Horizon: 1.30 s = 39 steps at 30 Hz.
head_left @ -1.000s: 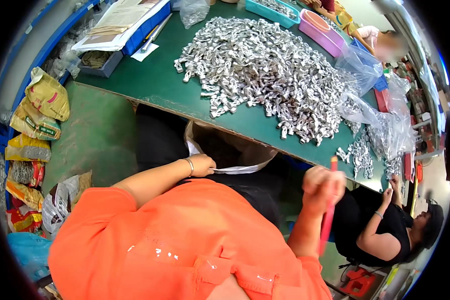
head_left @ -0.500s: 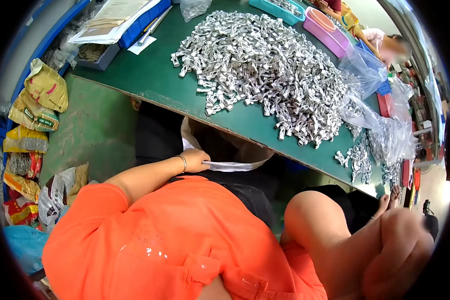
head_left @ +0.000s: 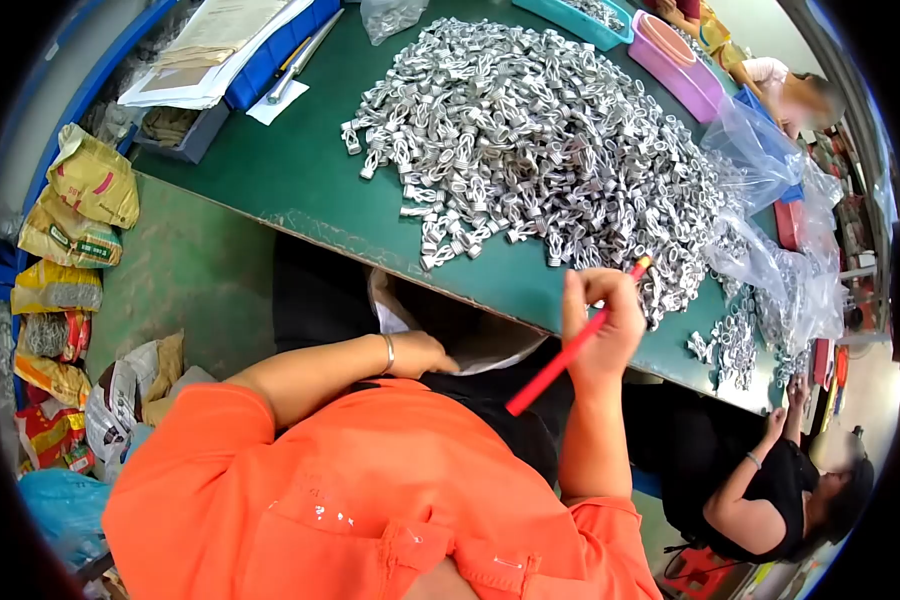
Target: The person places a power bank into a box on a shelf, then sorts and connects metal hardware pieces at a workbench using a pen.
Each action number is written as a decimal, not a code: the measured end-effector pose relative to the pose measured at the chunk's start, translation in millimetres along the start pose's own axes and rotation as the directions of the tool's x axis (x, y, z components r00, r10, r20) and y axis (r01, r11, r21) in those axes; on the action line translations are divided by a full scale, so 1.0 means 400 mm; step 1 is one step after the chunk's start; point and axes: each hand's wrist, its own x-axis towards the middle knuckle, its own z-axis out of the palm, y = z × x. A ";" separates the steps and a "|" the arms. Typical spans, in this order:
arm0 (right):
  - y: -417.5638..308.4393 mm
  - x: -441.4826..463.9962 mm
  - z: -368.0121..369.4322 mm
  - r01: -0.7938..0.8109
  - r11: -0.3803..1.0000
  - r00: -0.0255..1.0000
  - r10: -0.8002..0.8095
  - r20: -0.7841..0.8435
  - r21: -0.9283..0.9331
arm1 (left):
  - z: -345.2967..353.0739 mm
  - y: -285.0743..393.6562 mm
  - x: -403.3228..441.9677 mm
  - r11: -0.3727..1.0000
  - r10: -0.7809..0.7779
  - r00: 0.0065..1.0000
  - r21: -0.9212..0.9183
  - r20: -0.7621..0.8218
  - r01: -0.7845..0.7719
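Note:
A slim red stick with a yellow tip (head_left: pixel 570 362) slants through my right hand (head_left: pixel 615 325), closed around it in front of the table edge. The yellow end points toward the pile of small grey metal loop-shaped parts (head_left: pixel 530 140); the red end hangs over my lap. My left hand (head_left: pixel 420 356) lies low by the rim of a white sack (head_left: pixel 515 358) under the table edge. Its fingers look stretched out and hold nothing that I can see. Most of the sack is hidden beneath the table.
On the green table (head_left: pixel 300 180) are a blue tray with papers (head_left: pixel 270 60), a grey bin (head_left: pixel 185 135), a pink basket (head_left: pixel 675 70), a teal basket (head_left: pixel 575 22) and clear plastic bags (head_left: pixel 755 150). A co-worker in black (head_left: pixel 750 480) sits at right. Yellow sacks (head_left: pixel 90 190) line the left.
My right hand has swung in from the lower right to the table edge, now showing the red stick. My left hand has let go of the sack's rim and shifted right and down.

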 end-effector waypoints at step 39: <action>0.064 -0.060 0.109 -0.184 0.951 0.976 0.206 -0.066 0.248 | -0.291 0.135 -0.098 0.995 -0.013 0.291 0.018 -0.957 0.102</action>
